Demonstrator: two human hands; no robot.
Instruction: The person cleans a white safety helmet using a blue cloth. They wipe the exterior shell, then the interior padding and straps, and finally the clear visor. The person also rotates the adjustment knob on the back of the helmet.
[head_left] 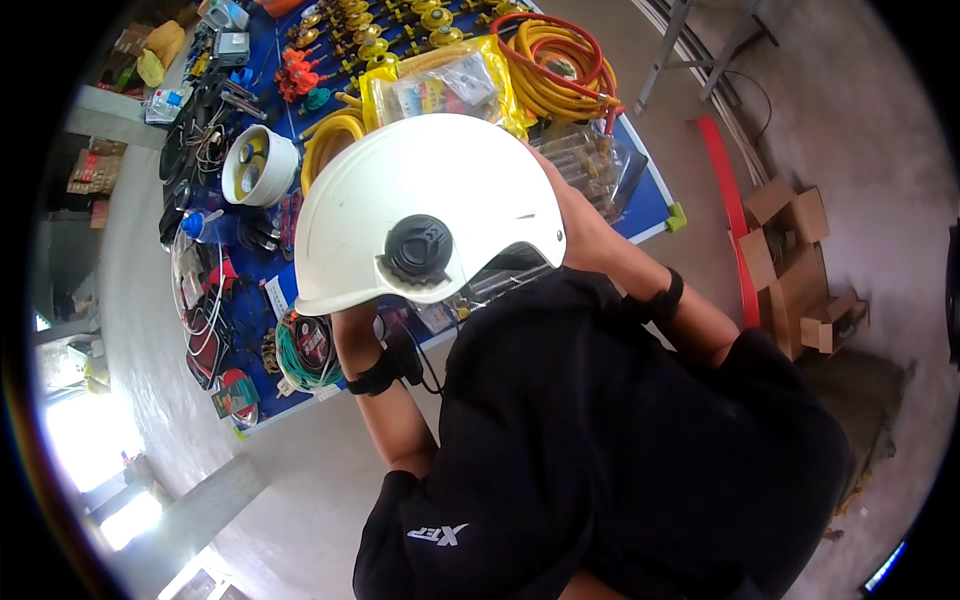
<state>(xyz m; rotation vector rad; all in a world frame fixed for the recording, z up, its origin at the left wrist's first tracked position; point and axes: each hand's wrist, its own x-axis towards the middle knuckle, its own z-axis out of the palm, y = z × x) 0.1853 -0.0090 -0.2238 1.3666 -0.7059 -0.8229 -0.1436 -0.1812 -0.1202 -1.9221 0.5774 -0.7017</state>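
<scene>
Helmet: we see a white hard hat [425, 205] right in the middle, held up over the blue table [655, 195].
Left hand: it [350, 318] is under the hat's left rim, mostly hidden, so we cannot tell if it is open or closed.
Left arm: bent, coming up from below, with a black band [385, 372] on the wrist.
Right hand: it [572, 205] is behind the hat's right side; we cannot tell its grip.
Right arm: bent, reaching up from the shoulder.
Table: yellow hoses [555, 65] and a white bowl [260, 165] lie on it.
</scene>
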